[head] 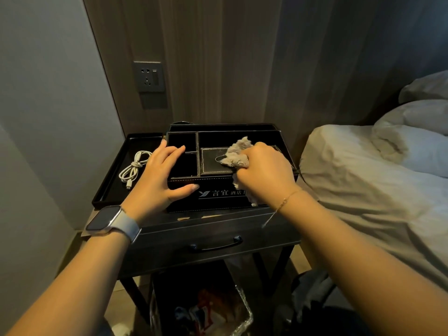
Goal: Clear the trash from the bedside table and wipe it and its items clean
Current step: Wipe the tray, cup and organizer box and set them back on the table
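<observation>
- Head view, single frame: dark wooden bedside table [218, 229] with one drawer and a black bar handle [215, 246], standing between a grey wall and a bed with pale bedding [363, 185].
- Black leather-look compartmented organiser box [184, 190] sits on the tabletop; white logo and characters on its front face, stitched lid panel in the near right section.
- Right hand [264, 173] curled tight around a crumpled grey-beige fluffy cloth [238, 151], pressing it onto the stitched lid panel; a tail of cloth hangs below the fist over the box front. Thin bracelet at that wrist.
- Left hand [160, 175] lies on the box's left near corner, fingers straight and spread over the small compartments, thumb along the front face; it grips nothing. Pale-strapped smartwatch [109, 220] on that wrist.
- Flat black rectangular tray [106, 190] just beside the box on the left, holding a coiled white charging cable [133, 168].
- Grey wall socket plate [149, 77] above the tray.
- Bin with a clear liner [242, 318] under the table, holding colourful wrappers; contents too dim to identify.
</observation>
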The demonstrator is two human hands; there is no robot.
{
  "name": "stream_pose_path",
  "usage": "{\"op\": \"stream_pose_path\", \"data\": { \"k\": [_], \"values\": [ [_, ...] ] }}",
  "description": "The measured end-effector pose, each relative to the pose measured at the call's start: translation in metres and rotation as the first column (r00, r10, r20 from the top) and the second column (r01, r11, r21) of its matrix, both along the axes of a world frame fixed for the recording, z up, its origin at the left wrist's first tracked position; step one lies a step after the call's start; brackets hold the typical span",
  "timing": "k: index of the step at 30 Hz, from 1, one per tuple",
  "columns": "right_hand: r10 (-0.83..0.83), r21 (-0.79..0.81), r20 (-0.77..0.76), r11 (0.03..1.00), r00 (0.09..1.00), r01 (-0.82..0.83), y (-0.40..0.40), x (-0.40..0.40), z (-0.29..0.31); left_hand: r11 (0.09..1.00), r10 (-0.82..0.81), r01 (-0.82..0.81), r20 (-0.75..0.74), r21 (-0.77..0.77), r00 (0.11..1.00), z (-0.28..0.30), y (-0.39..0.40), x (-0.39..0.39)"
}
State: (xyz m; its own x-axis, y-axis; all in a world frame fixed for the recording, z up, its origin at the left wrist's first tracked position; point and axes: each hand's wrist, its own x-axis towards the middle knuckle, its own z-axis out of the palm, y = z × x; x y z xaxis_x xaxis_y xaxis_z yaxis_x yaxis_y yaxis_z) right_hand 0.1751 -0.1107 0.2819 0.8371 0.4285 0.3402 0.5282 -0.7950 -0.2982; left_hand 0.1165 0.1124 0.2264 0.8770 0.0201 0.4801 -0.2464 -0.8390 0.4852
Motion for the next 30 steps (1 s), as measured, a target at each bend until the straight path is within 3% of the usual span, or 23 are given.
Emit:
{"op": "stream_pose_path", "data": {
  "k": [2,4,7,13,16,21,24,27,30],
  "values": [
    [0.054,0.092,-0.110,0.995,0.992,-0.044,-0.013,0.008,0.011,1.000,0.001,-0.001,0.000,0.009,1.000,0.000,0.000,0.000],
    [-0.027,0.130,-0.081,0.991,0.996,0.037,-0.034,0.020,0.022,1.000,0.001,-0.001,0.000,0.016,1.000,0.001,0.000,0.000],
    [-0.152,-0.010,-0.031,0.988,0.988,0.152,-0.053,0.031,0.019,1.000,0.005,-0.005,0.003,0.027,1.000,0.000,0.001,0.000],
    [-0.066,-0.074,0.027,0.995,0.997,0.068,-0.049,0.025,0.001,0.995,0.033,-0.035,0.020,0.091,0.999,0.000,0.001,-0.008],
    [-0.023,-0.006,0.010,1.000,1.000,0.023,-0.044,0.012,0.001,0.996,0.050,-0.051,0.013,0.080,0.999,0.002,-0.002,-0.017],
    [0.201,0.126,-0.100,0.974,0.974,-0.188,-0.014,-0.019,0.008,0.994,0.081,-0.081,0.005,0.077,0.997,0.006,-0.006,-0.029],
    [0.082,0.143,-0.051,0.987,0.995,-0.074,-0.024,-0.007,0.025,0.992,0.095,-0.095,0.000,0.082,0.995,0.009,-0.007,-0.034],
    [-0.061,0.035,-0.035,0.997,0.998,0.062,-0.038,0.006,0.022,0.994,0.089,-0.090,0.018,0.056,0.996,0.009,-0.005,-0.038],
    [-0.054,0.033,-0.019,0.998,0.998,0.054,-0.028,-0.003,0.002,0.996,0.089,-0.089,0.029,0.023,0.996,0.008,-0.007,-0.038]
  ]
}}
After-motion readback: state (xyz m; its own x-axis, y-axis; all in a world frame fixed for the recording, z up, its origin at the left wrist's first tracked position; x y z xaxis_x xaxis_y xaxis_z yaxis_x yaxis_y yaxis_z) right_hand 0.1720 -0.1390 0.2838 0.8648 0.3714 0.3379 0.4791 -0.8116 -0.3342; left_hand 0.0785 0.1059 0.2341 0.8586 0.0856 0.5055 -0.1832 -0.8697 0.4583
